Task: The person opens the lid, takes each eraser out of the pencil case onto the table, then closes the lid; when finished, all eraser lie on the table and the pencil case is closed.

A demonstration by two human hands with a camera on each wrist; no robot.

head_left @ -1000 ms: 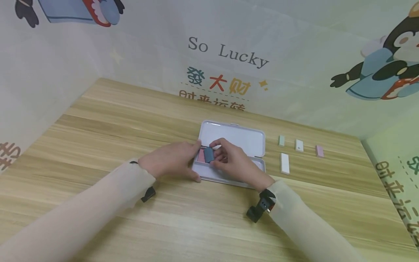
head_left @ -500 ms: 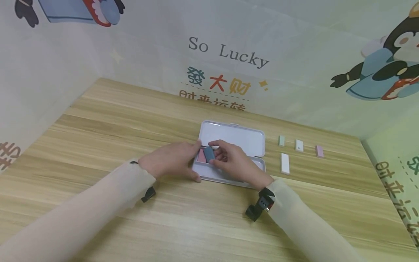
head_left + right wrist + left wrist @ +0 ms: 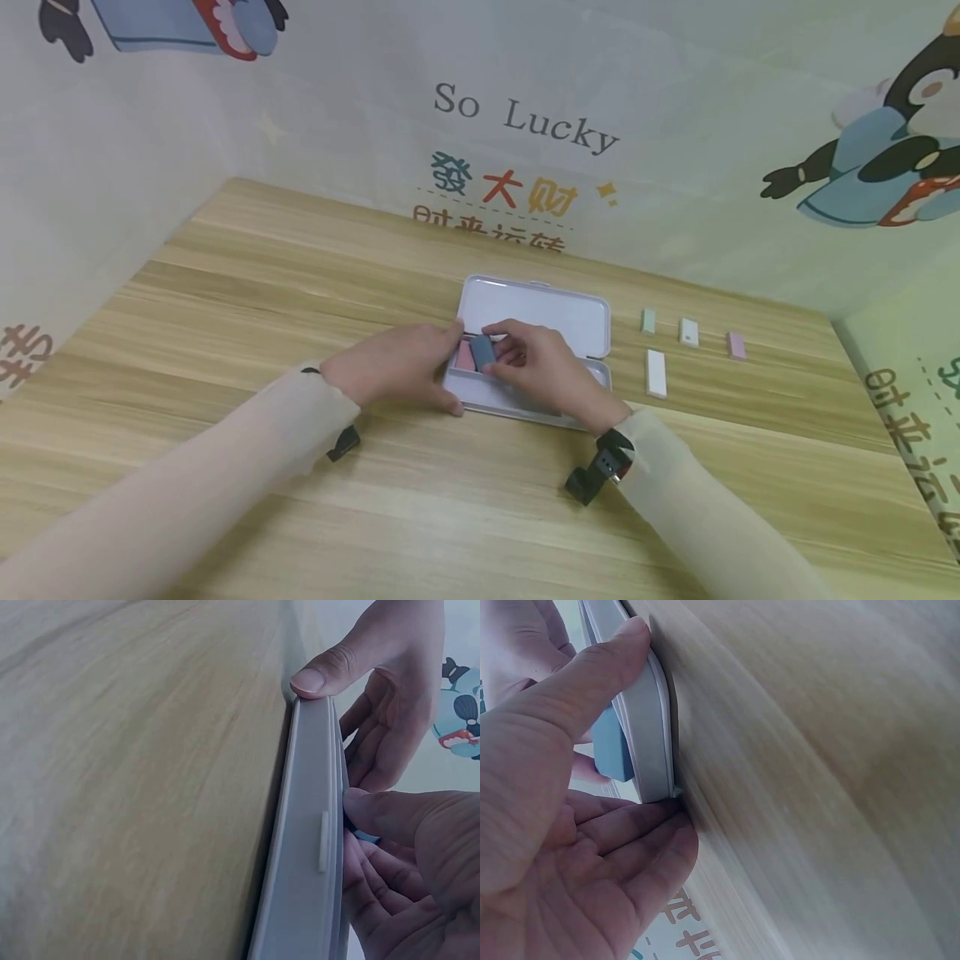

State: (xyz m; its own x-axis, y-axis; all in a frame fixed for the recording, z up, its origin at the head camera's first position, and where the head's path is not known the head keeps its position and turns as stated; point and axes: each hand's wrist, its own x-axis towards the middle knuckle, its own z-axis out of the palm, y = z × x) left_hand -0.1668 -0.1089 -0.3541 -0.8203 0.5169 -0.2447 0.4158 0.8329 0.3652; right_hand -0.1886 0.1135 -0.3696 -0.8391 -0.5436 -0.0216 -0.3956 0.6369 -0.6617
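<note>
A pale pencil case lies open on the table, its lid folded back. My left hand grips the left end, thumb at the front edge and fingers at the back corner. In the left wrist view that thumb presses on the case wall. My right hand pinches a dark blue block, like an eraser, between thumb and fingers over the left compartment. The blue eraser stands tilted beside a pink eraser lying in that compartment. In the right wrist view, fingers hide most of the blue one.
Right of the case lie a small green block, a white block, a pinkish-purple block and a longer white block. A printed cloth wall stands behind the wooden table.
The blue eraser has tipped and turned slightly in my right fingers since a second ago. My left hand keeps its hold on the case.
</note>
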